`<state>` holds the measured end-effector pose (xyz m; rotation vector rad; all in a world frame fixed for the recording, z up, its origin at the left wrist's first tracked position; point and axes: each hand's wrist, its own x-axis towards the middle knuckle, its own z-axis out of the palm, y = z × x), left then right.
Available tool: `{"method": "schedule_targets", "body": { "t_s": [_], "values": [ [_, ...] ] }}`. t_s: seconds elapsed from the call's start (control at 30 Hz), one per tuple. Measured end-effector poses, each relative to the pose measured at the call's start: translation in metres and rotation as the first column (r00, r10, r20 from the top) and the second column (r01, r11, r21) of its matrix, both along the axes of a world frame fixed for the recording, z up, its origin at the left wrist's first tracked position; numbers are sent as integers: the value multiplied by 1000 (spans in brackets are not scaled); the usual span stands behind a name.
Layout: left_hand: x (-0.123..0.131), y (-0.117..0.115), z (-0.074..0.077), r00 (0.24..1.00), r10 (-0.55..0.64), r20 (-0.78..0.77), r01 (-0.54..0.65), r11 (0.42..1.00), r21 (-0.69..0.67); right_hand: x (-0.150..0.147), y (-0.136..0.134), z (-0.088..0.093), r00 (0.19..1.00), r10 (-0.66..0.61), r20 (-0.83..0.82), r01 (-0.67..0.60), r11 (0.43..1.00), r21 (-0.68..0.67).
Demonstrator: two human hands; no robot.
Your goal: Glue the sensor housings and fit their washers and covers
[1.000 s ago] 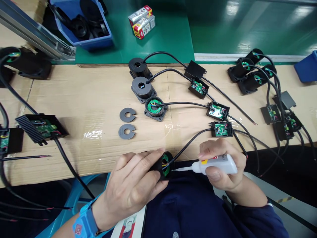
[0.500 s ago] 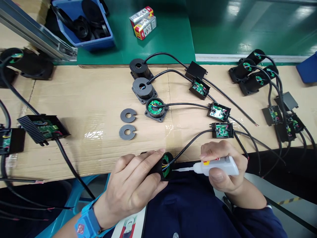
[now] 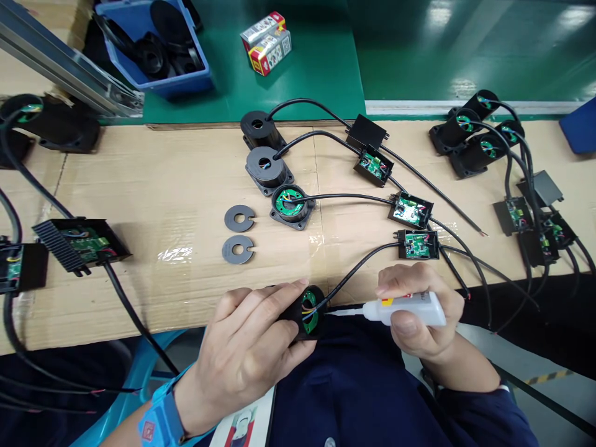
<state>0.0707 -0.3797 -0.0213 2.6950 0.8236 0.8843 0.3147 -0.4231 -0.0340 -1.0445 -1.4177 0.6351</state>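
Observation:
My left hand point(image 3: 251, 347) is wrapped round a black round housing point(image 3: 318, 297) at the table's front edge. Its open end faces right and shows a green ring-shaped circuit board with coloured wires. In my right hand point(image 3: 421, 310) is a white glue bottle point(image 3: 384, 310), lying sideways, its thin nozzle tip at the housing's rim; whether it touches I cannot tell. A black cable point(image 3: 358, 266) runs from the housing to an open box with a green circuit board point(image 3: 418, 244). Two grey slotted discs point(image 3: 229, 249) lie on the table behind my left hand.
Behind the discs stand several black housings point(image 3: 266, 166), two with lids on, cabled to small black boxes point(image 3: 367, 131). More cabled housings point(image 3: 482, 155) stand at the right, others at the left point(image 3: 69, 124). A blue bin point(image 3: 174, 84) and small cartons point(image 3: 270, 53) sit on the green surface.
The housing in my left hand has turned slightly, so more of its board and wires shows. The glue bottle has shifted very slightly, its nozzle still at the rim.

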Motion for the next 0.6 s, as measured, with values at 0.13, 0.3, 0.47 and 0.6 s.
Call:
{"method": "schedule_targets", "body": {
  "t_s": [0.13, 0.3, 0.47, 0.6],
  "values": [
    [2, -2, 0, 999, 20, 39, -15, 991, -130, 0, 5, 6, 997, -34, 69, 31, 999, 38],
    [6, -1, 1, 995, 36, 96, -16, 980, -198, -1, 8, 11, 989, -44, 138, 31, 995, 94],
    [7, 2, 1, 990, 53, 130, -11, 953, -302, 0, 6, 6, 992, -33, 119, 17, 991, 135],
    [4, 1, -5, 982, 71, 173, 11, 902, -431, -3, 5, -8, 983, -89, -158, 99, 994, 54]
  ]
}}
